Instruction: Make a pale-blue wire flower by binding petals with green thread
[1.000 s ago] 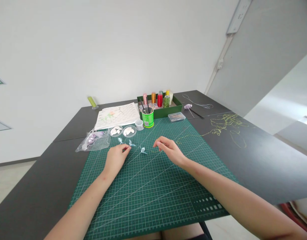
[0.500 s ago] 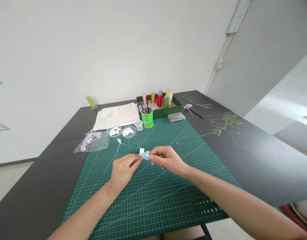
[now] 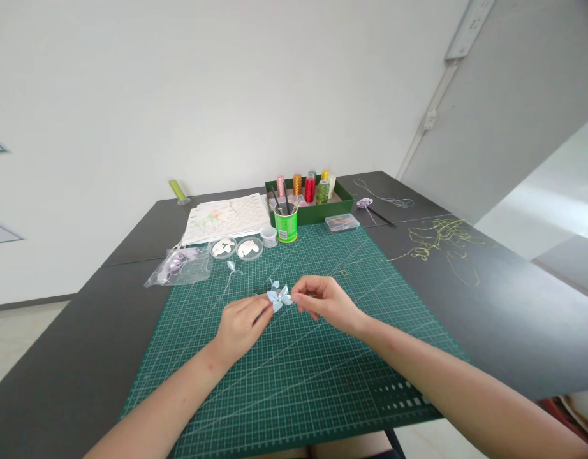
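Observation:
A pale blue artificial flower (image 3: 279,298) with pointed petals is held between my hands above the green cutting mat (image 3: 294,370). My left hand (image 3: 243,324) pinches it from the left, fingers closed. At its right side, the thumb and forefinger of my right hand (image 3: 325,303) are closed on a petal tip. A smaller pale blue bud (image 3: 275,284) shows just behind the flower. Farther back on the mat lies another pale blue bud (image 3: 231,266) with a thin thread trailing from it.
Behind the mat stand a green can (image 3: 286,226) of tools, a green box (image 3: 344,205) of thread spools, a clear case (image 3: 342,222) and dishes of white pieces (image 3: 249,248). Papers (image 3: 203,223) and a plastic bag (image 3: 193,271) lie left; tangled yellow-green thread (image 3: 432,239) lies right.
The flower has turned so its spread petals face me more fully. Both hands stay on it. The whole view has shifted slightly.

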A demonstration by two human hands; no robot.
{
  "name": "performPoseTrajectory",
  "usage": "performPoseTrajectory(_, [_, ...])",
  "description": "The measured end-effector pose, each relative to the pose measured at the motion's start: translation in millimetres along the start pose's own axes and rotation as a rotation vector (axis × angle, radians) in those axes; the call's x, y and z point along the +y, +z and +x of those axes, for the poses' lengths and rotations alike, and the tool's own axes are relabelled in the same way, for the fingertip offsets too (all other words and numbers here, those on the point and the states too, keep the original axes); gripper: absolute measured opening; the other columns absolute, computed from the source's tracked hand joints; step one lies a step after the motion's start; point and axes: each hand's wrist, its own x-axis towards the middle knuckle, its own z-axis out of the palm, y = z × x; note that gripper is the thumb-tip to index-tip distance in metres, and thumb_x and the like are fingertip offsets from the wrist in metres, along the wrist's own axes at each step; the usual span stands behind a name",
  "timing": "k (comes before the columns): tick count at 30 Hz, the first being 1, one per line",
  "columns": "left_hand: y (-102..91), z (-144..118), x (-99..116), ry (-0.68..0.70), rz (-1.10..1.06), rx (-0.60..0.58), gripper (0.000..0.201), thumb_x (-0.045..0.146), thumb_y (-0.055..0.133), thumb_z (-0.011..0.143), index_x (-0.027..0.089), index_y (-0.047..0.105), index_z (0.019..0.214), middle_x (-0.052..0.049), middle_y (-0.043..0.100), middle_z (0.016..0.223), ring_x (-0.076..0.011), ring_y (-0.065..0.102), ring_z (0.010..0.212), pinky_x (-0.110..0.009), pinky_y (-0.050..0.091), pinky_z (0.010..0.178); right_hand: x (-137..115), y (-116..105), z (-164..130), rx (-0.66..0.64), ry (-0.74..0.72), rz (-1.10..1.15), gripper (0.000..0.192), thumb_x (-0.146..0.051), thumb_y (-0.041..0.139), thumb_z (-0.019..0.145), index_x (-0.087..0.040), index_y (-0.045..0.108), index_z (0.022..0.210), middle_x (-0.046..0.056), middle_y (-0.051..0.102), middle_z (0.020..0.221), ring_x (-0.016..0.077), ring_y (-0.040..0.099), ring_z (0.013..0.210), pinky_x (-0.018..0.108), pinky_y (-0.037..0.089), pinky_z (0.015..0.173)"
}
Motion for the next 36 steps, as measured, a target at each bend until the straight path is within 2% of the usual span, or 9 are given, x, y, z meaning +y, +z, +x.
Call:
performPoseTrajectory(6, [-2.7,2.4,1.2,-0.035,0.030,0.001,0.029,0.027,0.051,0.103,0.019,0.079,0.098,-0.004,0.082,0.088,-0.0154,0.078,0.073,-0.022,0.063,0.071,3.8,4.3,-1.9,-0.095,0.022,0.087,0.034,-0.048,0.066,0.087,-0.017,0.058,0.078,-0.005,0.054,0.056,0.0066,0.044,0.047,0.020,0.036,0.046])
performPoseTrajectory(13, [-2.2,3.8,0.2,0.015,-0.011,0.028,0.026,0.025,0.052,0.102,0.018,0.078,0.101,-0.004,0.082,0.091,-0.0164,0.079,0.075,-0.024,0.064,0.071,5.5,5.5,-2.1,-0.145,0.036,0.264,0.037,-0.051,0.067,0.087,-0.017,0.059,0.077,-0.005,0.054,0.054,0.0073,0.044,0.046,0.021,0.035,0.046])
performPoseTrajectory(17, [-2.5,5.0,0.9,0.022,-0.008,0.046,0.026,0.025,0.054,0.102,0.017,0.077,0.094,-0.005,0.082,0.085,-0.0161,0.078,0.071,-0.023,0.063,0.067,4.0,4.4,-1.8,-0.090,0.040,0.218,0.038,-0.053,0.068,0.086,-0.017,0.060,0.077,-0.004,0.056,0.056,0.0075,0.045,0.047,0.021,0.036,0.046])
performPoseTrajectory(20, [-3.5,4.9,1.4,-0.012,0.015,0.056,0.028,0.026,0.054,0.102,0.017,0.074,0.085,-0.003,0.080,0.076,-0.0144,0.076,0.063,-0.021,0.060,0.061,3.4,4.2,-1.8,-0.030,0.066,0.176,0.041,-0.056,0.061,0.089,-0.016,0.062,0.078,-0.005,0.051,0.052,0.0069,0.039,0.044,0.021,0.030,0.043])
performPoseTrajectory(22, [-3.9,4.4,1.7,-0.045,0.031,0.061,0.029,0.026,0.053,0.102,0.017,0.073,0.082,-0.002,0.078,0.072,-0.0134,0.074,0.060,-0.021,0.057,0.059,3.8,5.3,-2.0,-0.081,0.098,0.182,0.043,-0.056,0.060,0.089,-0.015,0.064,0.078,-0.006,0.047,0.049,0.0064,0.034,0.042,0.022,0.024,0.042])
performPoseTrajectory(25, [-3.6,3.5,2.0,-0.064,0.033,0.046,0.028,0.027,0.054,0.101,0.018,0.073,0.083,-0.002,0.078,0.071,-0.0132,0.073,0.059,-0.020,0.057,0.059,4.8,9.3,-2.5,-0.156,0.093,0.196,0.039,-0.053,0.069,0.084,-0.014,0.067,0.080,-0.007,0.048,0.049,0.0061,0.034,0.045,0.022,0.023,0.044])
performPoseTrajectory(30, [-0.9,2.8,3.1,-0.061,0.037,0.033,0.026,0.026,0.055,0.101,0.018,0.077,0.089,-0.002,0.079,0.074,-0.0144,0.075,0.061,-0.021,0.060,0.063,3.9,14.4,-5.1,-0.143,0.062,0.220,0.039,-0.053,0.069,0.085,-0.015,0.068,0.078,-0.007,0.045,0.048,0.0062,0.034,0.045,0.023,0.022,0.046])
performPoseTrajectory(36, [0.8,1.1,3.8,-0.068,0.036,0.025,0.027,0.025,0.053,0.101,0.018,0.077,0.092,-0.002,0.080,0.075,-0.0146,0.076,0.062,-0.021,0.060,0.062,5.6,14.0,-8.3,-0.212,0.195,0.445,0.035,-0.047,0.069,0.087,-0.013,0.069,0.077,-0.007,0.044,0.046,0.0056,0.027,0.042,0.025,0.014,0.045])
